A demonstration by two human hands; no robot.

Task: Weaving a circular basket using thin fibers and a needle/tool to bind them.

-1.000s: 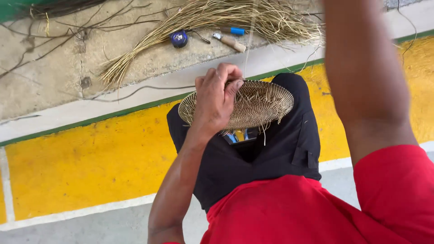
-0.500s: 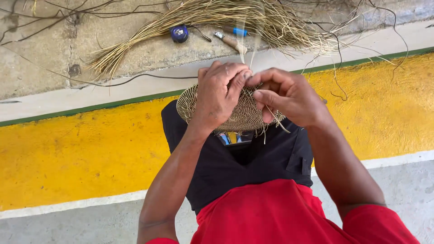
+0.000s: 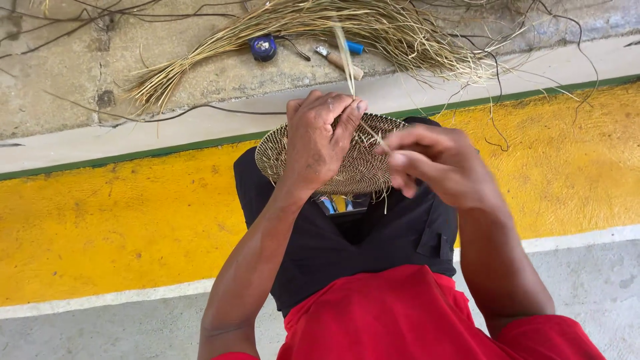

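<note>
Gripping woven disc — left hand (on lap); right hand pinches strand.

1. Bright, even daylight fills the scene; the yellow floor band and the red shirt look strongly saturated.
2. Shadows are soft and short: a faint one lies under the woven disc on the black shorts, and no hard-edged shadows fall on the floor.
3. The white kerb strip is the brightest area, close to washed out, though without true glare.
4. The right hand is smeared by motion blur, its fingers indistinct; the left hand is sharp.
5. The far straw bundle is reasonably crisp.
6. Straight floor lines bow slightly toward the edges, a mild wide-angle distortion.
</note>
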